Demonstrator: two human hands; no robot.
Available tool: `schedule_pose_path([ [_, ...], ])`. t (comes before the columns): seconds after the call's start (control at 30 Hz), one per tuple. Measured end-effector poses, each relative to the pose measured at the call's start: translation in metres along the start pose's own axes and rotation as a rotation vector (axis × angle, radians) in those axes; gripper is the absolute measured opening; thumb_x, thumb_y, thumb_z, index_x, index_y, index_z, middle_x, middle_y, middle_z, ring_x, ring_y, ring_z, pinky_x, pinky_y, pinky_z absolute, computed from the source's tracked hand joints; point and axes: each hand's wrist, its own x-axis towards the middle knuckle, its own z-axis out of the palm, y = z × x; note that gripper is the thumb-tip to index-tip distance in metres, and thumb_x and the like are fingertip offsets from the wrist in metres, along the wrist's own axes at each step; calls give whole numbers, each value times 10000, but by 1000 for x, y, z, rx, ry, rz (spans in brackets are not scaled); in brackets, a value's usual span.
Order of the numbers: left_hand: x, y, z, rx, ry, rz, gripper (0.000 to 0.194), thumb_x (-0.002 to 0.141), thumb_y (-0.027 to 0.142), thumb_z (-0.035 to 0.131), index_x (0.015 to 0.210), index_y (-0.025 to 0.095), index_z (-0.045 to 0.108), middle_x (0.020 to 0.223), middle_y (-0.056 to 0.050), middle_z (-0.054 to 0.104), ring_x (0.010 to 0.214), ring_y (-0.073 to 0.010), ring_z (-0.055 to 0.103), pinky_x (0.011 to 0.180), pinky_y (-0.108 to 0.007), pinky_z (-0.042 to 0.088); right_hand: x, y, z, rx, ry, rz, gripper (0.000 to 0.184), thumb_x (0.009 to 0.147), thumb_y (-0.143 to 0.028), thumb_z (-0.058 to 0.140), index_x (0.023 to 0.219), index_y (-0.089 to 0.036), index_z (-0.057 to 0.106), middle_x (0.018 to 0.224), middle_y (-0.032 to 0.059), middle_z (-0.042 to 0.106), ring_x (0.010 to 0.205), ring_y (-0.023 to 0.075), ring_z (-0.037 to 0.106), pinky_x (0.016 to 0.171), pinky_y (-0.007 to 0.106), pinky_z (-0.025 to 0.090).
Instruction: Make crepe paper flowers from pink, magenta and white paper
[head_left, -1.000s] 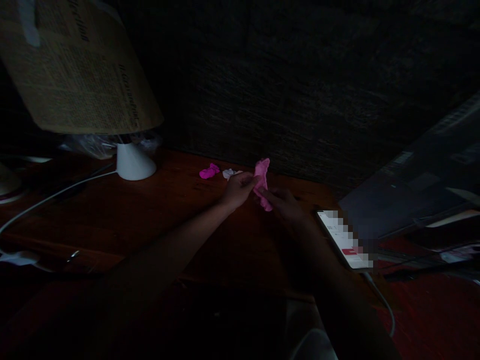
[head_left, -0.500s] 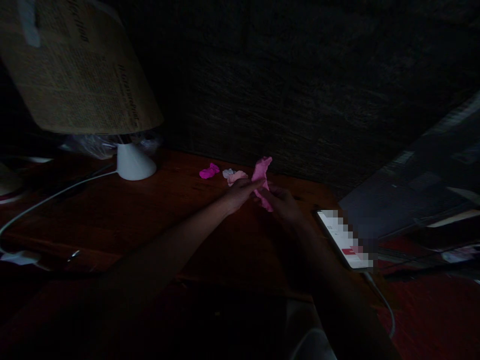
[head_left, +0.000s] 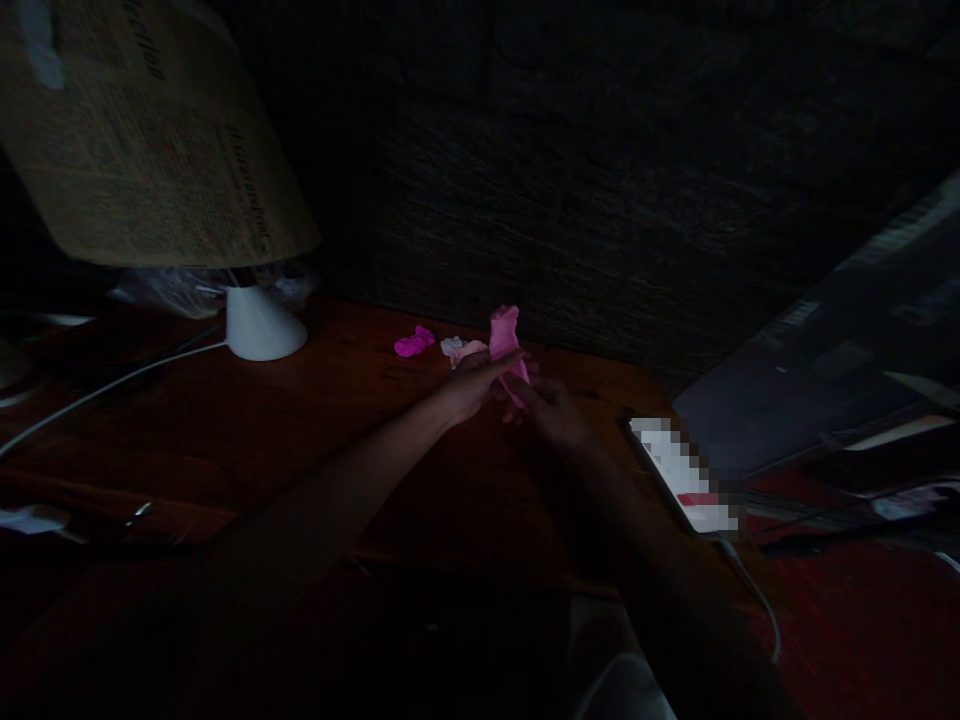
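Between my two hands a pink sock [head_left: 505, 333] stands up in the air above the wooden table, its upper end loose. My left hand [head_left: 472, 387] grips it from the left with the thumb across its front. Low on its right side, the fingers of my right hand [head_left: 551, 408] pinch the sock; part of them is hidden in the dark. Just behind my left hand lie a pale pink crumpled cloth piece [head_left: 466, 352] and a small whitish one [head_left: 451, 345]. Further left is a bright magenta bunched piece [head_left: 415, 341].
A lamp with a newsprint shade [head_left: 180, 150] and white cone base [head_left: 262, 325] stands at the left of the wooden table [head_left: 300, 430]. Clear plastic [head_left: 169, 290] lies behind it. On the right a lit phone [head_left: 682, 475] has a cable [head_left: 757, 590]. A dark wall [head_left: 570, 200] rises behind.
The pink sock has turned more upright and shifted slightly left, its top no longer leaning right. Both hands still hold it. The view has shifted a little.
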Motion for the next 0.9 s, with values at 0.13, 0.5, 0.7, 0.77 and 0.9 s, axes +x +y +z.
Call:
schedule_pose_path([
  [0.13,0,0,-2,20,31,20,260,807,337,713,905,96,697,967,-147,736,544,-105,608,470,-244,438,1,1,4,23,-19,29,534,794,-687,599,741,-169,719,626,35,702,525,117,582,572,253,463],
  [0.5,0,1,1,1,104,4,301,856,383,662,1020,131,643,962,-124,752,630,-151,675,477,-217,471,0,6,-2,48,-5,-6,496,837,-636,593,799,-164,738,748,28,714,654,131,602,672,256,449],
  [0.7,1,-1,2,-106,45,-89,280,854,394,680,835,119,637,741,-55,698,599,-114,627,570,-234,502,-1,3,-6,28,131,-29,493,817,-623,621,642,-165,678,617,6,632,574,119,521,585,252,384],
  [0.77,2,-4,0,-109,41,-74,274,845,380,694,825,112,643,698,-36,672,587,-107,616,582,-238,500,-1,-1,-7,20,131,-25,501,807,-637,620,643,-167,679,626,7,630,584,120,521,593,254,385],
  [0.9,5,-7,-4,-78,37,-32,234,836,328,705,833,99,659,749,-57,696,645,-113,636,646,-252,513,-3,-7,-6,-23,113,36,533,795,-682,598,723,-169,722,720,35,679,648,140,568,632,265,413],
])
